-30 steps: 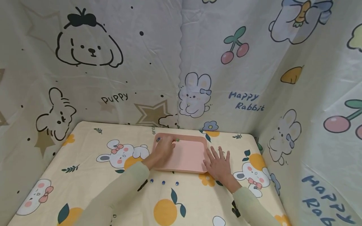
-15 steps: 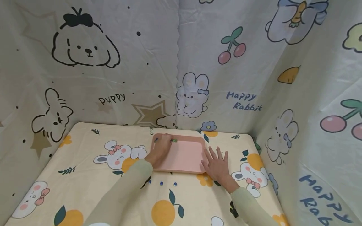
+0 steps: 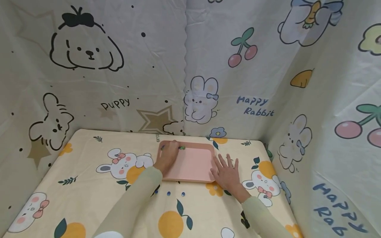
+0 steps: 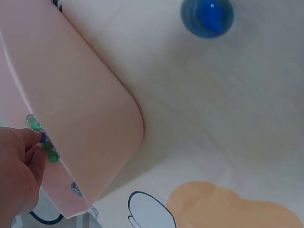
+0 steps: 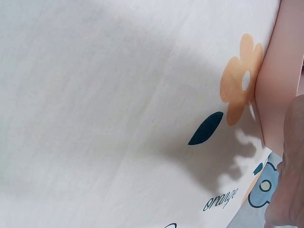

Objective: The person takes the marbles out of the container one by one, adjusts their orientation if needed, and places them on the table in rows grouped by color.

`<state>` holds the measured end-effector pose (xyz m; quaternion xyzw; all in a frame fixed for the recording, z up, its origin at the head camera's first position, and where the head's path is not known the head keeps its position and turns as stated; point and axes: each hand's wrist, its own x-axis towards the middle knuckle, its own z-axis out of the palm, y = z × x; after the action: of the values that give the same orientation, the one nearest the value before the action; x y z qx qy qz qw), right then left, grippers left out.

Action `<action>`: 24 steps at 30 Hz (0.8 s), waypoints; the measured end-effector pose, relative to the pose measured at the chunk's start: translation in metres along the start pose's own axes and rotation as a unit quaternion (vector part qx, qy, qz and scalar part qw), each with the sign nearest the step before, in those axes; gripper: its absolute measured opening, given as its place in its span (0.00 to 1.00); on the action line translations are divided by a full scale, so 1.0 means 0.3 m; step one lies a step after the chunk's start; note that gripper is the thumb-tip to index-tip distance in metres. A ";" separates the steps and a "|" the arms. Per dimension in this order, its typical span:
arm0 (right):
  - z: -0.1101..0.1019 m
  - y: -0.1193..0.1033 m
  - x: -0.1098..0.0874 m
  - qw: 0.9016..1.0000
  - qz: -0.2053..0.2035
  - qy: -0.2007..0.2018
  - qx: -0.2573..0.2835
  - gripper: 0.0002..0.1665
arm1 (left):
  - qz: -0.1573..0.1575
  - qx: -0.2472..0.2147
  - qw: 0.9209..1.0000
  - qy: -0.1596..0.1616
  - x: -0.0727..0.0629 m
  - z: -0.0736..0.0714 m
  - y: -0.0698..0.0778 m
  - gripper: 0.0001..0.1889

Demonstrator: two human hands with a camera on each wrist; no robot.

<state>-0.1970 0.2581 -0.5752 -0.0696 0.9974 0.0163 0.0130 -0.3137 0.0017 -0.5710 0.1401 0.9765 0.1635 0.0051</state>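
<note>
My left hand (image 3: 169,154) reaches into the far left part of a shallow pink tray (image 3: 190,180). In the left wrist view its thumb and index finger pinch a blue marble (image 4: 42,137) by the tray's inner wall. Green marbles (image 4: 53,156) sit on either side of those fingertips, and a clear bluish marble (image 4: 76,189) lies nearer the tray's corner. My right hand (image 3: 228,173) lies with fingers spread at the tray's right side, thumb side against the rim. Only part of that hand shows in the right wrist view.
Three blue marbles lie in a row on the printed cloth before the tray, among them the middle marble (image 3: 168,193) and the right marble (image 3: 183,194). Printed fabric walls (image 3: 154,82) rise behind and beside the table.
My left hand has shifted slightly toward the tray's far wall, and more of the green marbles show beside its fingers. The head view has drifted a little; the right hand keeps its place.
</note>
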 end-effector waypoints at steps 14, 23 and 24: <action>0.010 0.008 0.003 1.000 0.002 -0.005 0.006 0.39 | 0.039 0.066 0.997 -0.010 0.014 0.021 0.003 0.14; 0.009 0.006 0.006 1.000 0.005 -0.010 0.007 0.39 | 0.046 0.078 0.996 -0.006 0.010 0.031 -0.003 0.16; 0.007 0.006 0.006 1.000 0.006 -0.012 0.009 0.40 | 0.045 0.084 0.995 -0.008 0.010 0.028 -0.004 0.16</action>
<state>-0.1989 0.2597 -0.5775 -0.0635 0.9976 0.0086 0.0250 -0.3163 0.0041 -0.5793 0.1850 0.9795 0.0796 -0.0067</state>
